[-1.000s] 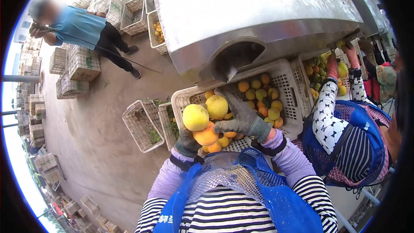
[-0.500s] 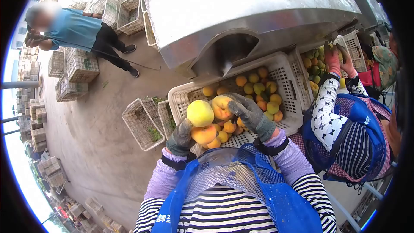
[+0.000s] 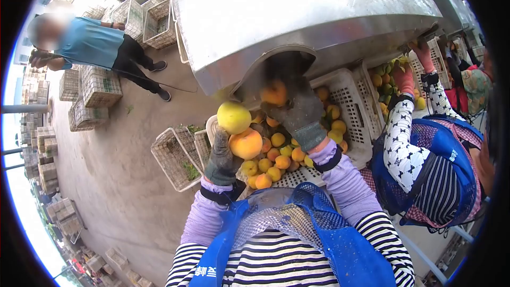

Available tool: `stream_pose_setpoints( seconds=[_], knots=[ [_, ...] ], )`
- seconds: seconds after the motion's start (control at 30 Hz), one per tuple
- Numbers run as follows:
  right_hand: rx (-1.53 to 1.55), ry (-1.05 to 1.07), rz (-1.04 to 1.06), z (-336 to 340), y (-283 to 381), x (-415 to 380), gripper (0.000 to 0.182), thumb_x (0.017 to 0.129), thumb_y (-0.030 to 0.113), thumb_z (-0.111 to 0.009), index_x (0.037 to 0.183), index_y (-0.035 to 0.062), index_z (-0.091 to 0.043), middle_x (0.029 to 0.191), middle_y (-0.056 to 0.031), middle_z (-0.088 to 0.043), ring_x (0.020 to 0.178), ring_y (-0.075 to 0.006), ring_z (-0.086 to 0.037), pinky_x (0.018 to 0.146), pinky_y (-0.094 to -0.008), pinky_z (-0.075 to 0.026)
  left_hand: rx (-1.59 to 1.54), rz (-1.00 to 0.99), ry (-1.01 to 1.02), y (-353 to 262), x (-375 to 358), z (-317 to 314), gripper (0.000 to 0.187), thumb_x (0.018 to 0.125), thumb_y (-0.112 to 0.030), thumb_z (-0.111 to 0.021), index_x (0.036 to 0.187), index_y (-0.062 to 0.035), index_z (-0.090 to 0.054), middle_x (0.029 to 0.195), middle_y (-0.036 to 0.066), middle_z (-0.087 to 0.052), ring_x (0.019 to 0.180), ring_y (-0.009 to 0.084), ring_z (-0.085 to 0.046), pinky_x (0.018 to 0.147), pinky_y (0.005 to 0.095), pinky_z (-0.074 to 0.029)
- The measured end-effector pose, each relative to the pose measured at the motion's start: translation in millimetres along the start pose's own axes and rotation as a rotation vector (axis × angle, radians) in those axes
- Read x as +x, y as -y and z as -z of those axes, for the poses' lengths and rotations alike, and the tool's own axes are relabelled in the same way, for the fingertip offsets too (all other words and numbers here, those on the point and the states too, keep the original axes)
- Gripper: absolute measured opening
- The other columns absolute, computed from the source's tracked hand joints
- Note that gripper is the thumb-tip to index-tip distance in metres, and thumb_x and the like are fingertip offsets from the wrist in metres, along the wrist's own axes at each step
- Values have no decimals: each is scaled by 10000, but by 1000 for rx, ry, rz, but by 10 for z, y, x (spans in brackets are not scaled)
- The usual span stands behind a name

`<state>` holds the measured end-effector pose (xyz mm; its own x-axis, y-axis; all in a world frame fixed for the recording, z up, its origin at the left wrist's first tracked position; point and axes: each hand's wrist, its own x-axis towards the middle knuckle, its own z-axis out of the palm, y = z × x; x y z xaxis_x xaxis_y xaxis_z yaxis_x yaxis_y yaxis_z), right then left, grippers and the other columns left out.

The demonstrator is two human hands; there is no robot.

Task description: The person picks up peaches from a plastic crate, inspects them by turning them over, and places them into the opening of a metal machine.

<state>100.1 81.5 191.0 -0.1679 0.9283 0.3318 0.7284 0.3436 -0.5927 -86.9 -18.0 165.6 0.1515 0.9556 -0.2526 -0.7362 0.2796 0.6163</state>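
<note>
My left hand (image 3: 222, 158), in a grey glove, holds a yellow peach (image 3: 234, 117) with an orange peach (image 3: 246, 144) just below it, over the near left corner of a white crate (image 3: 355, 107). At the dark round opening of the metal machine (image 3: 313, 34), my gloved right hand (image 3: 297, 110) has its fingers round another orange peach (image 3: 274, 93); motion blurs both. Many orange and yellow peaches (image 3: 282, 161) lie in the crate beneath my hands.
A co-worker (image 3: 425, 165) on the right reaches into a neighbouring crate of peaches (image 3: 383, 82). Empty crates (image 3: 178, 158) stand on the floor at left. A person in a blue shirt (image 3: 90, 42) stands farther off, near stacked crates (image 3: 100, 86).
My right hand has moved up to the machine's opening with its peach. The two peaches in my left hand have shifted slightly left and up. The co-worker's hands have moved apart.
</note>
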Motion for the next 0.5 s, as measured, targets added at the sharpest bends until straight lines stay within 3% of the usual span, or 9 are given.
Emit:
stream_pose_setpoints(
  seconds=[0.13, 0.2, 0.3, 0.4, 0.43, 0.5],
  knots=[
    [-31, 42, -44, -403, -182, 80, 502, 692, 415, -829, 1063, 127, -650, 974, -106, -662, 880, -325, -657, 726, -434, -544, 147, -46, -153, 159, -126, 163, 745, 922, -583, -595, 1393, -24, -450, 1255, 130, -585, 1105, 237, -604, 950, 380, -516],
    [-85, 59, -60, -427, -153, 59, 468, 711, 409, -815, 1047, 126, -656, 954, -106, -668, 861, -330, -656, 741, -441, -542, 277, -39, -63, 133, -239, 125, 735, 934, -550, -595, 1410, -13, -435, 1262, 129, -584, 1100, 225, -605, 939, 366, -511],
    [-9, -95, 134, -534, -169, 266, 471, 712, 386, -819, 1087, 145, -665, 1002, -118, -667, 874, -336, -660, 756, -454, -532, 288, -12, -36, -26, -265, -75, 708, 946, -478, -606, 1431, -2, -409, 1259, 127, -588, 1087, 214, -608, 930, 350, -505],
    [76, 295, -206, -552, -77, 633, 488, 728, 406, -824, 1044, 70, -664, 1020, -126, -673, 896, -317, -660, 756, -447, -533, 292, -96, -121, 25, -172, -174, 693, 947, -420, -617, 1445, 3, -388, 1269, 129, -586, 1085, 218, -610, 942, 349, -499],
    [16, 292, -190, -437, -5, 660, 524, 733, 415, -823, 1071, 52, -655, 1043, -133, -675, 920, -312, -662, 769, -440, -535, 251, -96, -85, 25, -141, -141, 696, 925, -307, -669, 1464, 5, -358, 1300, 132, -573, 1125, 231, -603, 982, 362, -485],
    [-109, 284, -152, -178, 121, 682, 596, 741, 432, -821, 1125, 16, -637, 1089, -145, -678, 969, -303, -665, 796, -425, -538, 355, -227, -150, 63, -99, -142, 679, 886, -228, -713, 1440, 6, -398, 1290, 141, -586, 1144, 242, -602, 992, 373, -482]
  ],
)
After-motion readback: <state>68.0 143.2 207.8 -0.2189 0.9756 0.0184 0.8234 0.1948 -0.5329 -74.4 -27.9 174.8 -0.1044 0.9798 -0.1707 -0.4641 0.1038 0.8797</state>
